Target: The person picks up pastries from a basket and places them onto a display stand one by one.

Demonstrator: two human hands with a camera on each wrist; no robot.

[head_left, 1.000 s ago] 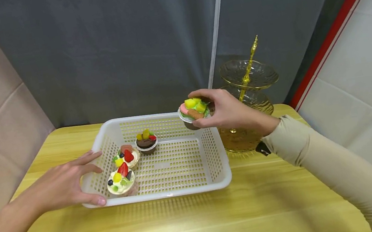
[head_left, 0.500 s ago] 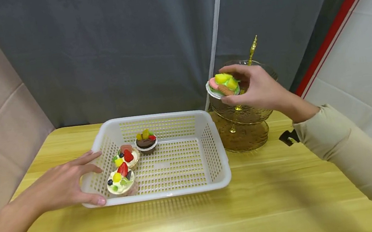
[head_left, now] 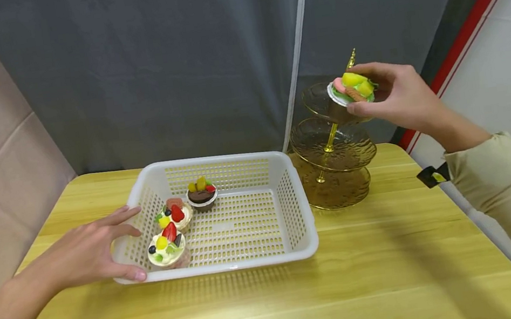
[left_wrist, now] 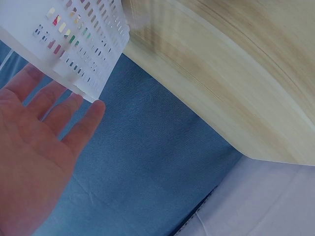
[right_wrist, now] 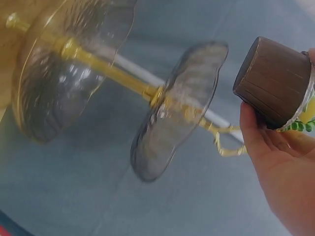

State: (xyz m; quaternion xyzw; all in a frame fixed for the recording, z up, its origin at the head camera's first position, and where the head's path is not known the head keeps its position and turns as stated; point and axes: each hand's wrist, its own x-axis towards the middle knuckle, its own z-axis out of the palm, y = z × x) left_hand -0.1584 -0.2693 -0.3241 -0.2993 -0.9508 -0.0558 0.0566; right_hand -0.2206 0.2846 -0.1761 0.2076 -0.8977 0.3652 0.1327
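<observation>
My right hand [head_left: 403, 92] holds a cupcake [head_left: 353, 92] by its sides, close over the top plate of a gold three-tier stand [head_left: 332, 148]. Yellow fruit pieces, a pink round and a brown biscuit top the cupcake; its brown cup [right_wrist: 275, 81] shows in the right wrist view, raised off the plate. At the left end of a white perforated basket [head_left: 231, 266], my left hand [head_left: 87, 254] rests with fingers spread and thumb at the front corner of the rim. Inside lie a chocolate cupcake [head_left: 202, 196] and two cream cupcakes, one behind [head_left: 178, 216] and one in front [head_left: 167, 252].
Basket and stand sit side by side on a light wooden table [head_left: 276, 309]. A grey curtain [head_left: 150, 76] hangs behind it. Pale cloth panels close both sides, the right one [head_left: 510, 85] edged in red.
My right hand has carried the cupcake right and up, from over the basket's back right corner to the stand's top plate. My left hand has stayed at the basket.
</observation>
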